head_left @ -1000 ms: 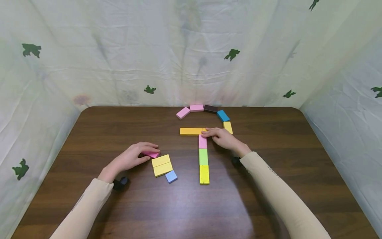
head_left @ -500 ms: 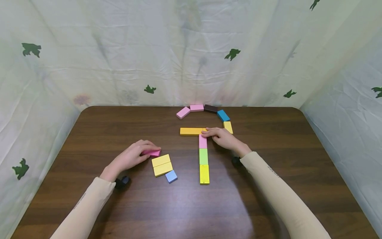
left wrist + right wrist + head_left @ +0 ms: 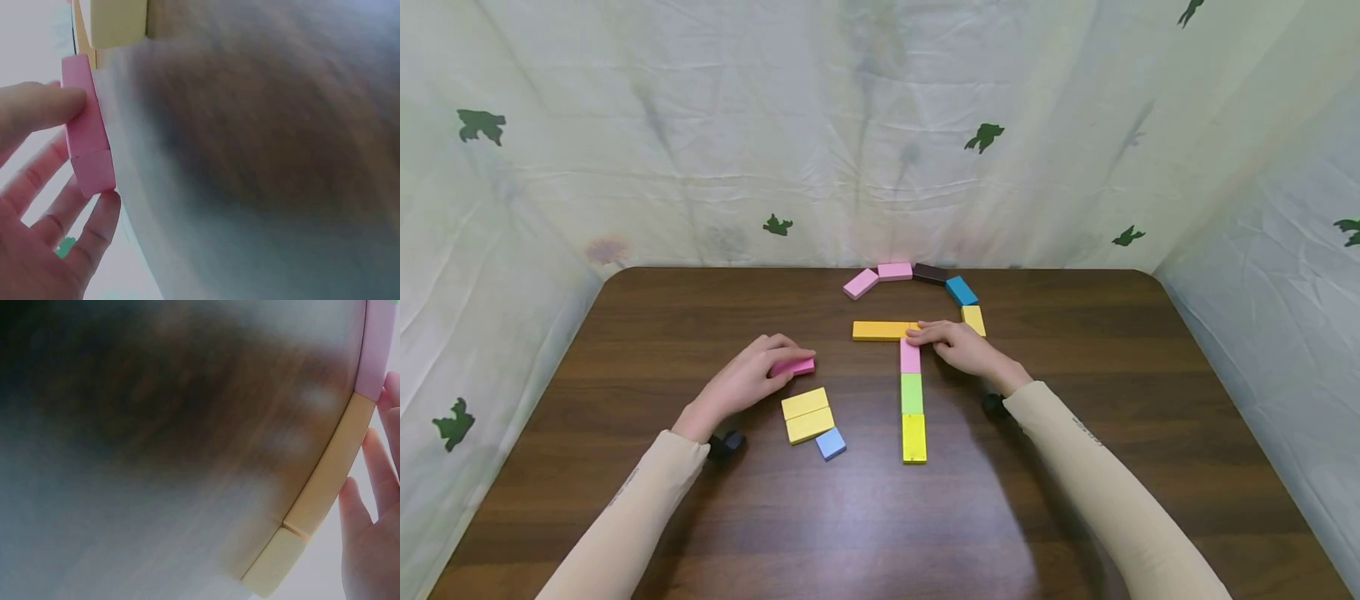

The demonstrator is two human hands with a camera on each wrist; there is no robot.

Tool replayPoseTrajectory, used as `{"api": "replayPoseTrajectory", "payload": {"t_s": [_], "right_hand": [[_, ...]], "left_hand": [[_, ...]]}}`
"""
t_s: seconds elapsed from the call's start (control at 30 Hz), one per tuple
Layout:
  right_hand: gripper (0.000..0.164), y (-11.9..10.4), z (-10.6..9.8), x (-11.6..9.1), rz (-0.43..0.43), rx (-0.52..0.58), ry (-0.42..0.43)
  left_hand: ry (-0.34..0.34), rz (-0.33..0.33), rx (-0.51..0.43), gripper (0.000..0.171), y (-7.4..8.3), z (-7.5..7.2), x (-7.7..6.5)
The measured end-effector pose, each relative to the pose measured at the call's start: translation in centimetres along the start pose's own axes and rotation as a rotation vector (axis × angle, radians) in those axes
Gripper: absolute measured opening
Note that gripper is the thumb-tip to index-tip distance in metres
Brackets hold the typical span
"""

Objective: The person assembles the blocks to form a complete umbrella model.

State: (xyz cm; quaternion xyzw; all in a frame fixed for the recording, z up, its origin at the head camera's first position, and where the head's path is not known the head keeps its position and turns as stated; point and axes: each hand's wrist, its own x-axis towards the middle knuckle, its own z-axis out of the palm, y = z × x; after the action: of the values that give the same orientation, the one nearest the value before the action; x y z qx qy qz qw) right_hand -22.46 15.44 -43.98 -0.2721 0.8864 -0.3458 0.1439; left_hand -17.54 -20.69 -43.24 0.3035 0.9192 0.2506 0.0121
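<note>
Between thumb and fingers my left hand pinches a bright pink wooden block; the left wrist view shows the thumb on the face of this pink block. My right hand lies with fairly straight fingers on the right end of a row of orange blocks, partly covering it. Below that end runs a line of a pale pink block, a green block and a yellow block. In the right wrist view the fingertips touch the orange block.
Two pale yellow blocks lie side by side near the left hand, a small blue block against them. At the table's far edge curve pink blocks, a dark brown block, a blue block and a yellow block.
My left hand has moved right and farther away with the bright pink block, leaving the side of the pale yellow pair. The right hand stays where it was.
</note>
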Motion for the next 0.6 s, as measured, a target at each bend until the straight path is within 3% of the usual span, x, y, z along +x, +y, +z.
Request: {"api": "replayPoseTrajectory", "payload": {"t_s": [0.6], "right_hand": [[0.042,0.1,0.0,0.0,-0.002,-0.001,0.005]], "left_hand": [[0.044,-0.099,0.015,0.039,0.2,0.4,4.6]]}}
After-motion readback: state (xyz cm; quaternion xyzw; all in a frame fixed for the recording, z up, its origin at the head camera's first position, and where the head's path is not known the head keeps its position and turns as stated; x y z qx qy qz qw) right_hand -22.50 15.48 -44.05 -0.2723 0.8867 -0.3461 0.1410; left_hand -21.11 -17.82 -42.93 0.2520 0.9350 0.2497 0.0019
